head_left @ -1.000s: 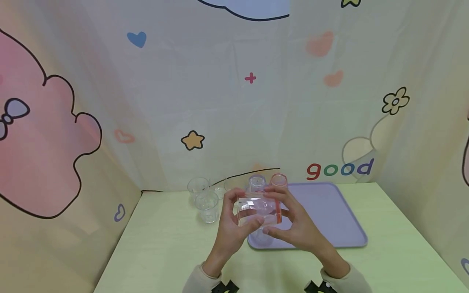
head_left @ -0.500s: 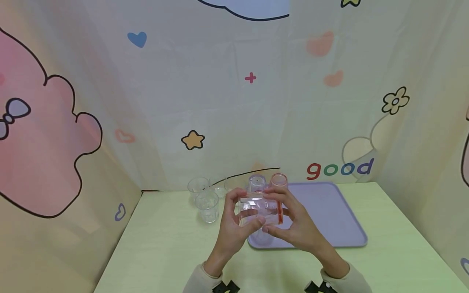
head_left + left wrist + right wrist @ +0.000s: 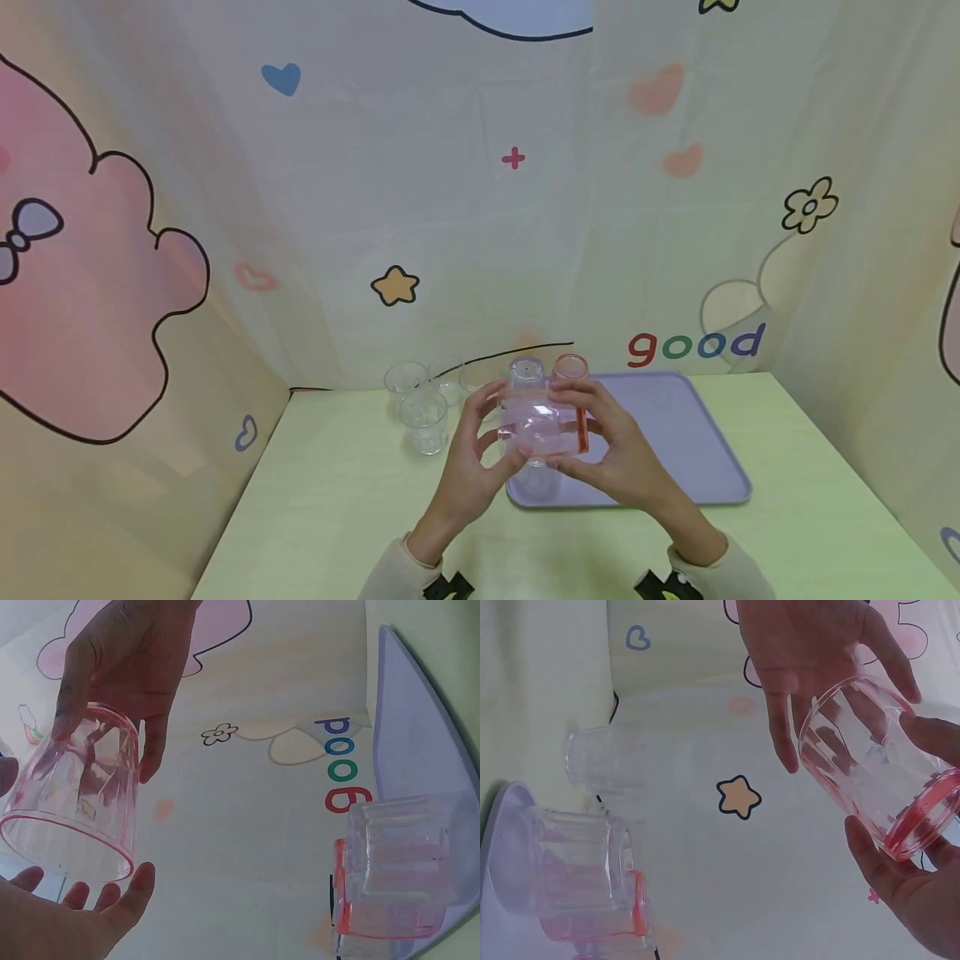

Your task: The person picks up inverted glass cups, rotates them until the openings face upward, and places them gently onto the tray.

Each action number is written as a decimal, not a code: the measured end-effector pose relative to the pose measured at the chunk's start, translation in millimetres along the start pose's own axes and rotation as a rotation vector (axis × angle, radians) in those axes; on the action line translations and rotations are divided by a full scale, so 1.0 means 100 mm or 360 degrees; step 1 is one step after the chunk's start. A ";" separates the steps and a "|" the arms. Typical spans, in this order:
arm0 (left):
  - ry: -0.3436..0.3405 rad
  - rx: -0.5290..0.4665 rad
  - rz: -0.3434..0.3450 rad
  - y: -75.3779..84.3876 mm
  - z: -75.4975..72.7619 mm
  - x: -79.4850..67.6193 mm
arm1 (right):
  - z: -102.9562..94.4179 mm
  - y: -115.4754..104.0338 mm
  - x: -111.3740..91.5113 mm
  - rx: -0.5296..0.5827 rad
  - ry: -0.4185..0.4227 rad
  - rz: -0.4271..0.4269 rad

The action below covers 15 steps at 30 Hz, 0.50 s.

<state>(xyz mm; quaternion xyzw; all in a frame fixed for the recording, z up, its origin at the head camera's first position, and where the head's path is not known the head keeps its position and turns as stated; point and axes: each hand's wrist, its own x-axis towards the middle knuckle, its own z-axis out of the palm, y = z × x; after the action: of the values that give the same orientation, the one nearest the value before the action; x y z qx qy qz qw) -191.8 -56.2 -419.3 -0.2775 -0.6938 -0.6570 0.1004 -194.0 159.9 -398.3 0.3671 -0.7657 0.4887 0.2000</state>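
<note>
A clear plastic cup (image 3: 542, 421) with a red-tinted base is held on its side in mid-air, over the lavender tray's left part in the head view. My right hand (image 3: 618, 454) grips it near the base, thumb below and fingers above. The rim faces my left hand (image 3: 468, 467), whose fingers are spread around that end. In the left wrist view, the left fingers (image 3: 139, 889) stand just off the rim; the right wrist view also shows the left hand (image 3: 810, 645) beyond the cup's mouth.
On the lavender tray (image 3: 667, 442) stand upside-down cups, one purple-tinted (image 3: 527, 371) and one red-tinted (image 3: 572, 365). Several clear cups (image 3: 425, 423) stand on the table to its left. A patterned curtain (image 3: 480, 208) hangs behind the table.
The cup has shifted slightly right with my right hand. My left fingers and thumb have drawn back from its rim end. The tray and the other cups have not moved.
</note>
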 end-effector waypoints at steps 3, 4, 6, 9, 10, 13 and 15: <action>0.0003 -0.0011 0.0018 -0.02 -0.04 -0.01 | -0.05 0.01 0.00 -0.0043 -0.0002 0.0031; 0.0004 -0.0018 0.0033 -0.04 -0.05 -0.02 | -0.06 0.01 0.00 -0.0058 -0.0002 0.0048; 0.0006 -0.0026 0.0050 -0.07 -0.07 -0.04 | -0.09 0.01 -0.02 -0.0096 -0.0001 0.0078; 0.0034 0.0005 0.0026 -0.11 -0.11 -0.08 | -0.14 0.02 -0.04 -0.0160 0.0003 0.0108; 0.0042 0.0020 0.0017 -0.13 -0.12 -0.08 | -0.16 0.03 -0.04 -0.0180 0.0009 0.0107; 0.0065 0.0067 -0.0023 -0.17 -0.15 -0.09 | -0.21 0.08 -0.04 -0.0241 0.0016 0.0097; 0.0075 0.0098 -0.0043 -0.20 -0.17 -0.09 | -0.25 0.11 -0.04 -0.0279 0.0020 0.0095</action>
<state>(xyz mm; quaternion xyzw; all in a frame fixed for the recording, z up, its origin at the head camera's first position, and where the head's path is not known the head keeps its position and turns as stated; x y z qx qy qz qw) -198.8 -74.8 -439.3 -0.2494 -0.7148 -0.6429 0.1164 -201.2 186.7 -396.3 0.3220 -0.8150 0.4278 0.2215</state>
